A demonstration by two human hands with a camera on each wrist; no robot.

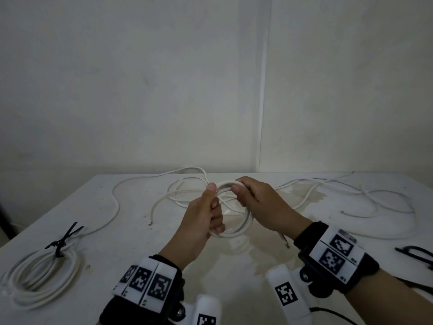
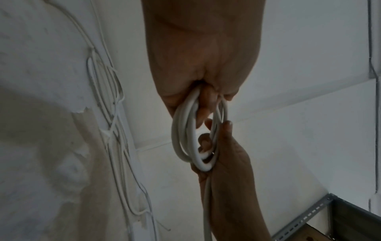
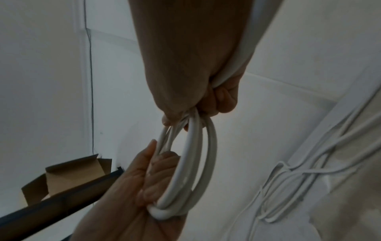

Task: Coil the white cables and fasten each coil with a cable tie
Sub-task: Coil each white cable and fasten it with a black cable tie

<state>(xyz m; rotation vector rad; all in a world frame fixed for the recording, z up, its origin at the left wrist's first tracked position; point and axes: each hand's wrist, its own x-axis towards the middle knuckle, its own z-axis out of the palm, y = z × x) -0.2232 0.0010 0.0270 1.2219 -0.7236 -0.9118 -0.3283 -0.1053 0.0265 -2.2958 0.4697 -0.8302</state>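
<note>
A small coil of white cable (image 1: 244, 225) hangs above the middle of the table (image 1: 140, 254), held by both hands. My left hand (image 1: 214, 207) grips its near left side, thumb on top and fingers curled through the loops (image 2: 185, 138). My right hand (image 1: 248, 195) grips the far top of the same coil (image 3: 198, 163), thumb pressed on the strands. A free cable end (image 1: 284, 241) pokes out beneath my right wrist. At the left lies a finished coil (image 1: 39, 275) bound with a black cable tie (image 1: 62, 242).
Loose white cables sprawl over the far right of the table (image 1: 328, 191) and the far left (image 1: 117, 198). Black cable ties (image 1: 414, 252) lie at the right edge. A white wall stands close behind. A cardboard box (image 3: 68, 174) sits off the table.
</note>
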